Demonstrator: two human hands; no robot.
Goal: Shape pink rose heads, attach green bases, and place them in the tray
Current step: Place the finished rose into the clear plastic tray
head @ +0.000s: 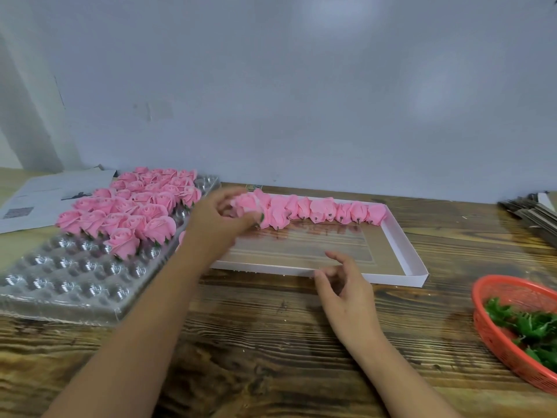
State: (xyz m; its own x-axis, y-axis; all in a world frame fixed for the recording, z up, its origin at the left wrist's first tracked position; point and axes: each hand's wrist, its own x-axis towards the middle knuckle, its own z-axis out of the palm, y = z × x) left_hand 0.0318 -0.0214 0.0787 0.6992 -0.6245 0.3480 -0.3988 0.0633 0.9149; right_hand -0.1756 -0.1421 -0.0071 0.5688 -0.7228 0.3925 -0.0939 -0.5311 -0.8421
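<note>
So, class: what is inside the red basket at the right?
The red basket holds a pile of green bases. Its bottom beneath them is covered, and its right part runs out of the picture.

Even, soft lighting is observed; faint shadows, motion blur on the left hand (217, 217), wide-angle bending at edges.

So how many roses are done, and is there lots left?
About ten finished roses line the far edge of the white box tray. The left hand is setting another at the row's left end; the right hand holds nothing. Most of the tray is bare.
</note>
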